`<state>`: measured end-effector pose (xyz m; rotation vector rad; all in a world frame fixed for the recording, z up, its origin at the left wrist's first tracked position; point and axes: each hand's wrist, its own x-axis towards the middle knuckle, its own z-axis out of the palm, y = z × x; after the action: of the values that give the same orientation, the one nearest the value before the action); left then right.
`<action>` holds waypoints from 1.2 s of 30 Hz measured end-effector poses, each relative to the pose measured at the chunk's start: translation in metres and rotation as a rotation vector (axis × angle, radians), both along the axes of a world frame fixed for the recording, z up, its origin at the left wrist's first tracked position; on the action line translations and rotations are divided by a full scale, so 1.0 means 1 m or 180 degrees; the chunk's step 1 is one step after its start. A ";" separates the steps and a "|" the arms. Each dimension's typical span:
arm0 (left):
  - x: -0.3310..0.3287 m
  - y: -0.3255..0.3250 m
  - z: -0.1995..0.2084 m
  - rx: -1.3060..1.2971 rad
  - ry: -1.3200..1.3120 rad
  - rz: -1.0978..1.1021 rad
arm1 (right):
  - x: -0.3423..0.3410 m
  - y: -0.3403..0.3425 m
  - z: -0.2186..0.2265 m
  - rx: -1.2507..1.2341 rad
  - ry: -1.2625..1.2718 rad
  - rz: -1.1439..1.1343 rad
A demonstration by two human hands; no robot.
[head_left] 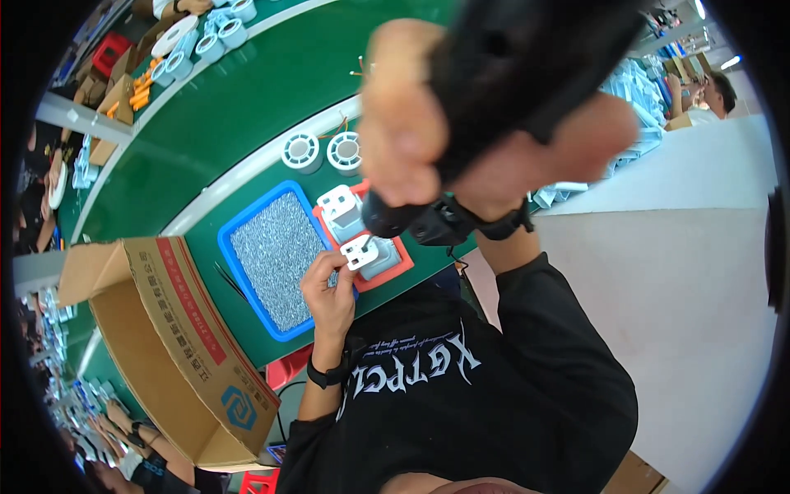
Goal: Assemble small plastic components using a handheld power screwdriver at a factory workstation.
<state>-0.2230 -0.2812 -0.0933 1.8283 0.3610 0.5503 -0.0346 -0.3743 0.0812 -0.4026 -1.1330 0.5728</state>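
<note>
Black power driver (pixel 527 66) filled the grip of the right hand (pixel 498 177), its nose angled toward a white plastic piece (pixel 358 252), left hand (pixel 329 292) pinched the piece's edge over a red tray (pixel 405 268), blue tray (pixel 256 316) sat beside it on the table (pixel 436 253).

Left hand (pixel 329 292) by the bench's (pixel 210 235) near edge, thumb and fingers pinched; right hand (pixel 506 177) raised, blurred, fingers curled in grip.

The white part (pixel 358 253) is smooth plastic; the blue tray (pixel 253 288), left, plastic; the bits (pixel 280 255) shiny metal; the box (pixel 202 329) matt cardboard.
</note>
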 end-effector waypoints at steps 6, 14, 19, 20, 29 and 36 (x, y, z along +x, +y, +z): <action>-0.027 0.014 0.006 0.0655 0.0327 0.0288 | -0.012 0.031 -0.009 0.0084 0.0739 0.0358; 0.021 0.153 0.117 0.1673 0.0047 0.1246 | 0.013 0.025 -0.024 0.0251 0.1060 0.0399; 0.148 0.331 0.198 0.2579 0.0619 -0.0748 | 0.000 0.026 -0.011 0.0634 0.1337 0.0977; 0.202 0.348 0.206 0.2628 0.0811 -0.1241 | -0.002 0.025 -0.009 0.0701 0.1359 0.0996; 0.420 0.052 0.039 0.3789 0.2716 -0.2650 | 0.007 0.023 -0.013 0.0493 0.0282 0.0141; 0.437 0.028 0.030 0.2665 0.3141 -0.3112 | 0.014 0.022 -0.013 0.0364 0.0383 0.0112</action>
<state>0.2141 -0.2530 -0.0636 2.6592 -0.2106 -1.0754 -0.0204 -0.3526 0.0682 -0.2470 -1.0534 0.5530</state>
